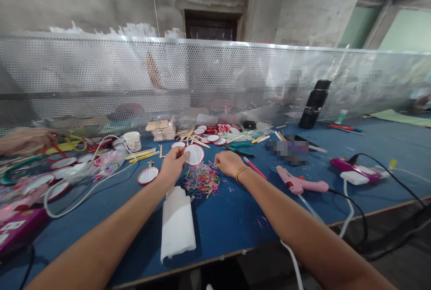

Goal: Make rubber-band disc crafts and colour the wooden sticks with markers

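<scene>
My left hand (pixel 173 163) pinches a round white disc with a red rim (pixel 195 155) by its left edge. My right hand (pixel 229 163) is closed at the right side of a pile of colourful rubber bands (pixel 203 179); what its fingertips hold, if anything, is too small to make out. The pile lies between and just below both hands. Left of it another red-rimmed disc (pixel 147 175) rests on the blue table (pixel 222 231). A folded white tissue (pixel 178 227) lies under the left wrist's inner side, nearer the table's front edge.
A pink glue gun (pixel 299 182), a purple power strip (pixel 360 171) and cables are at right. A black bottle (pixel 314 103) stands by the perforated metal screen (pixel 232 83). Wooden sticks (pixel 191 137) and a paper cup (pixel 131 141) sit behind. Another person's hand (pixel 28 140) is at far left.
</scene>
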The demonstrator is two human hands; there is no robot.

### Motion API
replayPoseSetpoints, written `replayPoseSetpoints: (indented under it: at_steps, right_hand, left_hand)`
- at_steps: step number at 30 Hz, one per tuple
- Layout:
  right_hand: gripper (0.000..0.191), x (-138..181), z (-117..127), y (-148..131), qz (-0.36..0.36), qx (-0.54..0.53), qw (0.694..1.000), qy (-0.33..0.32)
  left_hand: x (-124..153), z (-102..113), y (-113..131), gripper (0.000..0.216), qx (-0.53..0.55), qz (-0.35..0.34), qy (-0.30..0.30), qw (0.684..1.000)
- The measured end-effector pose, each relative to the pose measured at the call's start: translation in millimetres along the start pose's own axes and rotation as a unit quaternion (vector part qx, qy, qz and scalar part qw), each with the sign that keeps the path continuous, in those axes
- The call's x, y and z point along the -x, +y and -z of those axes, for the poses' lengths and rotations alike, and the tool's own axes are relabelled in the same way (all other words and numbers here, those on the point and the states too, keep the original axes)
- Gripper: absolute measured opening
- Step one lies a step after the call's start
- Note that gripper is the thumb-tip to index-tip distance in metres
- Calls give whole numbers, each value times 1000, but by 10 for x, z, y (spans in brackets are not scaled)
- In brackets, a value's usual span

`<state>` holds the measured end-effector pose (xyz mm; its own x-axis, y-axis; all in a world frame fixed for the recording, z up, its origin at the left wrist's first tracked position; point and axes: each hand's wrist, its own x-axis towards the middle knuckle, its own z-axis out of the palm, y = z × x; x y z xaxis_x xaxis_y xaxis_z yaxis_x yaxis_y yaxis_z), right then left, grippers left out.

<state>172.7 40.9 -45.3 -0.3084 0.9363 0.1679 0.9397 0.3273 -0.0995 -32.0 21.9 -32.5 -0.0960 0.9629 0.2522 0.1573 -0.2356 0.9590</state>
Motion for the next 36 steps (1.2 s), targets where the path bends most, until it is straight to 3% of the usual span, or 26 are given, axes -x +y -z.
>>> replayPoseSetpoints:
  at_steps: [8, 16, 24, 28, 30, 33, 34, 36]
  right_hand:
    - [19, -2, -23, 5, 19, 3, 999, 39]
    - [20, 13, 116, 18, -32, -42, 994, 95]
    - [13, 73, 140, 40, -21, -37, 999, 28]
    - [23, 79, 113, -29, 74, -100, 991, 58]
    - [45, 88, 78, -101, 158, -139, 976, 55]
    - [81, 104, 10, -209, 238, -136, 962, -3]
    - [80, 106, -10, -235, 252, -133, 958, -18]
    - [61, 99, -38, -266, 263, -144, 954, -22]
  left_hand:
    - [8, 10, 17, 22, 8, -1, -4, 1000]
    - [-20, 25, -19, 20, 3, -12, 0, 1000]
    - [-10, 20, 10, 23, 12, -6, 3, 1000]
    - [8, 19, 43, 26, 15, -6, 7, 1000]
    - [15, 17, 62, 26, 15, -6, 12, 1000]
    - [20, 11, 88, 22, 17, -5, 20, 1000]
    - [21, 10, 94, 20, 19, -5, 22, 1000]
    - [22, 8, 99, 18, 22, -4, 26, 999]
